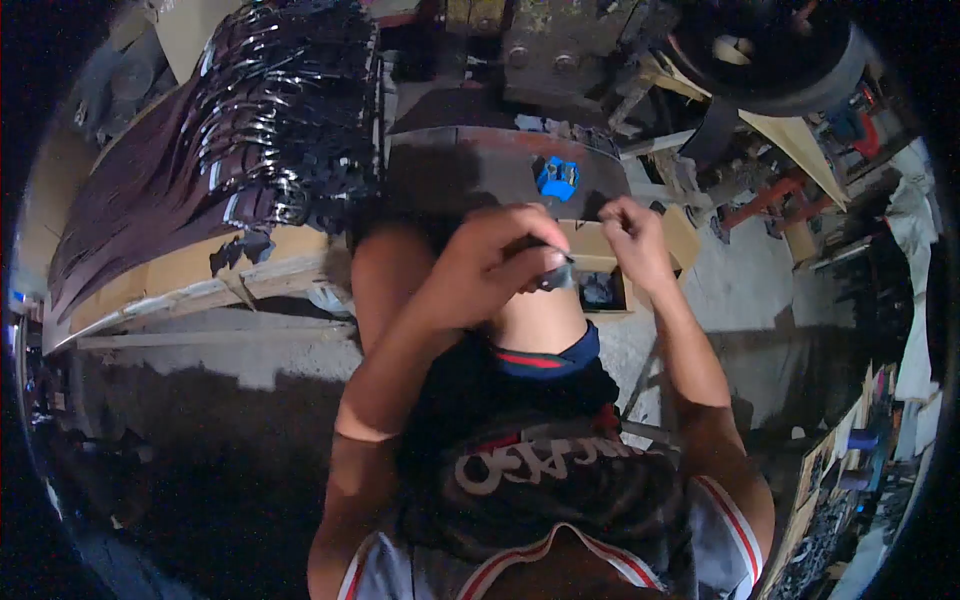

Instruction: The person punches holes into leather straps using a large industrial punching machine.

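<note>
My left hand (495,262) is closed in a pinch above my lap, with a small dark piece with a shiny face (558,277) at its fingertips; its kind is too blurred to tell. My right hand (635,238) is raised a little apart on the right, fingers curled together. Whether anything is inside them is hidden. Beyond both hands, a bright blue holder-like item (558,178) with small metallic bits in it lies on the dark work surface (440,165). Below my right hand sits an open box (625,292) with dark small pieces inside.
On the left, a low table (290,245) bears a thick row of dark straps (150,190) with shiny metal buckles (265,120). A heavy machine (555,50) stands ahead. A round black rim (800,95) overhangs the upper right, near red metal legs (765,200).
</note>
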`<action>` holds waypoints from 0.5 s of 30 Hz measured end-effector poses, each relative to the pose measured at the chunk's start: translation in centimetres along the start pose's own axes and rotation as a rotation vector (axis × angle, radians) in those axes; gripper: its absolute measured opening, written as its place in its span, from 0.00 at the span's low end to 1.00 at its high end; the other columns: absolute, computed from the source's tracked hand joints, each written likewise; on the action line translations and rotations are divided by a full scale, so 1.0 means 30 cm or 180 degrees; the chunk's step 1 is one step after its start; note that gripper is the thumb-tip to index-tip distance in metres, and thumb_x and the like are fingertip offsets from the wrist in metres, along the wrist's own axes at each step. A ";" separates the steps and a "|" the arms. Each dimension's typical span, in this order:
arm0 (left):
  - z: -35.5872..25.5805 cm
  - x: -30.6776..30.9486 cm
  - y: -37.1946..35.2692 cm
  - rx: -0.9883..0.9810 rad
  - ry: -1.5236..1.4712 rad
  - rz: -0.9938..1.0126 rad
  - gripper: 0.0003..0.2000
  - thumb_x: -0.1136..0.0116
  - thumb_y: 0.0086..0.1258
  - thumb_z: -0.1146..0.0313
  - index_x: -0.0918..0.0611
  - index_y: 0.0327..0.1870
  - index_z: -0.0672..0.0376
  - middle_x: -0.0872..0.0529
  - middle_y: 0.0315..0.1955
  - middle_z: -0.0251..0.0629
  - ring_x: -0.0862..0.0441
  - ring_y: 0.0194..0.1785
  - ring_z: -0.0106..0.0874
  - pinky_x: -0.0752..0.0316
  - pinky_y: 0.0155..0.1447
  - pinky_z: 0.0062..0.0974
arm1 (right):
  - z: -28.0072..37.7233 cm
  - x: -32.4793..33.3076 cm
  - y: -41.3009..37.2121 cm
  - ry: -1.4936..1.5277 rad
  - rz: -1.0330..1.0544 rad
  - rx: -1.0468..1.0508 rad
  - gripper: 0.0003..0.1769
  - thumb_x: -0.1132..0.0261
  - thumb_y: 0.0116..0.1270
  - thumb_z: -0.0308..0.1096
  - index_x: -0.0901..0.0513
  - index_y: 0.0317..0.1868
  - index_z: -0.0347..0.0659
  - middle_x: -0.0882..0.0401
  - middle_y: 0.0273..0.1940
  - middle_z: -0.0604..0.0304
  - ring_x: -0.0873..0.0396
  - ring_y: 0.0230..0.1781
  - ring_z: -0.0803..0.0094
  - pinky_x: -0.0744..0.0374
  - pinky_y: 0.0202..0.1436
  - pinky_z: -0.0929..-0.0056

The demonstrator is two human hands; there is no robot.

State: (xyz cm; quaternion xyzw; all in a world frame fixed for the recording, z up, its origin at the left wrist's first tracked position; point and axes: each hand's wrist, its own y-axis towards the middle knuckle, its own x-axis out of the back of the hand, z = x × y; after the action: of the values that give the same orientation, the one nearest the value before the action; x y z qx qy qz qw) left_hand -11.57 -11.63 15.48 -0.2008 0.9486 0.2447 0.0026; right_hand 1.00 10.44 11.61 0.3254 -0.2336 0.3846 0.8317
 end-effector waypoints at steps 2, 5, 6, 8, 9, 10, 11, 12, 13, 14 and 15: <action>0.023 0.041 0.032 0.0119 0.0104 -0.0103 0.04 0.44 0.70 0.72 0.20 0.38 0.62 0.20 0.30 0.30 0.23 0.31 0.17 0.24 0.33 0.17 | -0.076 0.011 -0.044 0.0551 0.0060 -0.0595 0.04 0.40 0.63 0.26 0.22 0.36 0.33 0.23 0.27 0.63 0.26 0.29 0.77 0.27 0.34 0.77; 0.069 0.029 0.034 0.0497 -0.0100 0.0004 0.04 0.44 0.71 0.71 0.21 0.40 0.61 0.21 0.30 0.29 0.23 0.31 0.17 0.23 0.34 0.17 | -0.042 0.006 -0.104 0.1078 0.0175 -0.0385 0.04 0.41 0.66 0.27 0.23 0.35 0.34 0.24 0.28 0.68 0.27 0.29 0.80 0.28 0.34 0.80; 0.080 0.020 0.037 0.0641 -0.0208 0.0086 0.04 0.44 0.71 0.71 0.21 0.41 0.60 0.21 0.31 0.29 0.23 0.31 0.17 0.23 0.34 0.17 | 0.005 0.019 -0.114 0.1287 0.0265 -0.0429 0.05 0.41 0.67 0.27 0.23 0.34 0.35 0.24 0.28 0.68 0.27 0.29 0.81 0.28 0.34 0.80; 0.096 0.017 0.037 0.0758 -0.0310 0.0114 0.04 0.45 0.72 0.71 0.22 0.42 0.60 0.21 0.31 0.29 0.23 0.31 0.17 0.23 0.33 0.17 | 0.123 0.051 -0.113 0.1746 0.0461 -0.0501 0.06 0.42 0.68 0.27 0.24 0.33 0.35 0.24 0.28 0.68 0.27 0.29 0.82 0.28 0.35 0.80; 0.097 0.018 0.039 0.0814 -0.0353 0.0122 0.04 0.45 0.72 0.71 0.22 0.42 0.59 0.22 0.31 0.28 0.23 0.31 0.17 0.23 0.33 0.17 | 0.132 0.049 -0.113 0.1873 0.0532 -0.0418 0.04 0.42 0.68 0.27 0.23 0.34 0.36 0.23 0.29 0.67 0.26 0.30 0.83 0.27 0.35 0.80; 0.093 0.012 0.038 0.0900 -0.0385 0.0046 0.03 0.45 0.72 0.71 0.22 0.42 0.59 0.22 0.31 0.28 0.23 0.31 0.17 0.22 0.33 0.17 | 0.149 0.048 -0.111 0.1874 0.0587 -0.0338 0.04 0.41 0.68 0.27 0.22 0.35 0.36 0.22 0.29 0.67 0.25 0.31 0.83 0.27 0.36 0.80; 0.090 0.002 0.034 0.0985 -0.0425 -0.0031 0.03 0.45 0.72 0.72 0.22 0.42 0.59 0.22 0.31 0.28 0.23 0.31 0.17 0.22 0.33 0.17 | 0.171 0.047 -0.106 0.1867 0.0642 -0.0261 0.04 0.40 0.68 0.27 0.22 0.36 0.36 0.22 0.29 0.67 0.25 0.31 0.83 0.26 0.36 0.80; 0.090 -0.004 0.032 0.1071 -0.0472 -0.0105 0.03 0.44 0.72 0.72 0.22 0.42 0.59 0.22 0.31 0.28 0.23 0.31 0.17 0.22 0.33 0.17 | 0.191 0.045 -0.104 0.1853 0.0696 -0.0190 0.04 0.40 0.68 0.27 0.21 0.36 0.36 0.21 0.29 0.67 0.25 0.32 0.83 0.26 0.36 0.80; 0.093 -0.005 0.033 0.1061 -0.0430 -0.0049 0.03 0.44 0.72 0.72 0.22 0.42 0.59 0.22 0.31 0.28 0.23 0.31 0.17 0.22 0.32 0.17 | 0.206 0.042 -0.101 0.1827 0.0750 -0.0190 0.04 0.39 0.68 0.27 0.21 0.37 0.36 0.21 0.29 0.67 0.24 0.32 0.83 0.26 0.36 0.80; 0.098 -0.007 0.034 0.1047 -0.0396 0.0006 0.03 0.44 0.72 0.72 0.22 0.42 0.59 0.22 0.31 0.29 0.23 0.31 0.17 0.22 0.32 0.17 | 0.217 0.040 -0.095 0.1793 0.0808 -0.0191 0.04 0.39 0.68 0.28 0.20 0.38 0.36 0.21 0.29 0.67 0.24 0.32 0.83 0.26 0.37 0.80; 0.102 -0.010 0.034 0.1033 -0.0365 0.0054 0.03 0.44 0.72 0.72 0.22 0.42 0.60 0.22 0.31 0.29 0.23 0.31 0.17 0.22 0.32 0.17 | 0.224 0.040 -0.091 0.1757 0.0874 -0.0193 0.04 0.38 0.68 0.28 0.20 0.39 0.36 0.21 0.29 0.67 0.24 0.32 0.83 0.26 0.37 0.80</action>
State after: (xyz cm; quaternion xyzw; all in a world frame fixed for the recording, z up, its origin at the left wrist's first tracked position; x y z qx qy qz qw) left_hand -11.96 -9.29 13.28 -0.1755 0.9756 0.0995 0.0871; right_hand 2.95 4.83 15.97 0.1491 -0.0520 0.5600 0.8133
